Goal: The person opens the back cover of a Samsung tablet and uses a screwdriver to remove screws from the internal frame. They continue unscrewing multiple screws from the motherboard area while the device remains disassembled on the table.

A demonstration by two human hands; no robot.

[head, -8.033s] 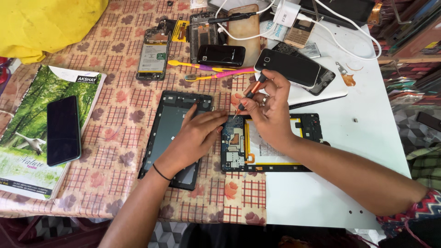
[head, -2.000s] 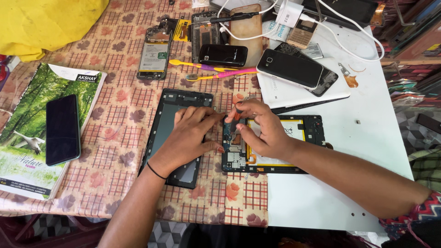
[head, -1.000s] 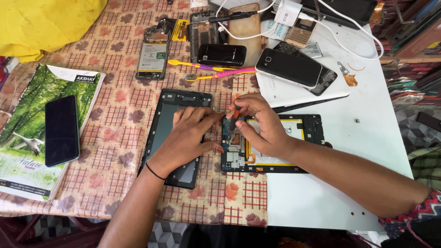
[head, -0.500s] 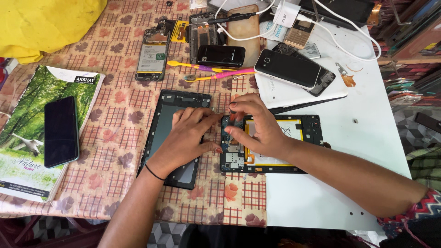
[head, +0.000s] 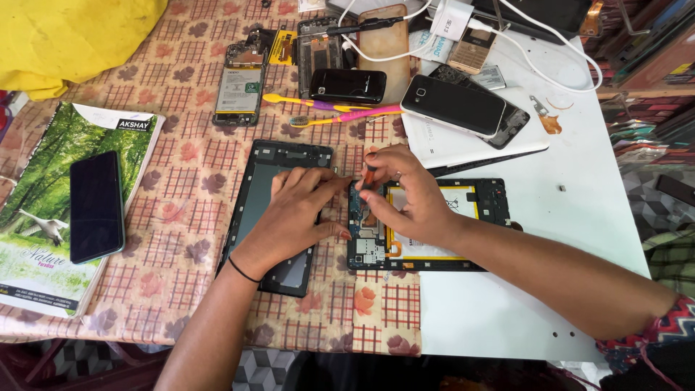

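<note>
Checked tablecloth at frame centre: right hand pinches a small screwdriver over the opened tablet; left hand, fingers loosely spread, steadies its left edge.

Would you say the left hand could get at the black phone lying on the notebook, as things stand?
Probably yes. The left hand rests on the dark back cover, and between it and the black phone on the notebook lies only bare checked tablecloth; nothing stands in the way.

A table with a red checked flower cloth — a white board covers its right side.
</note>
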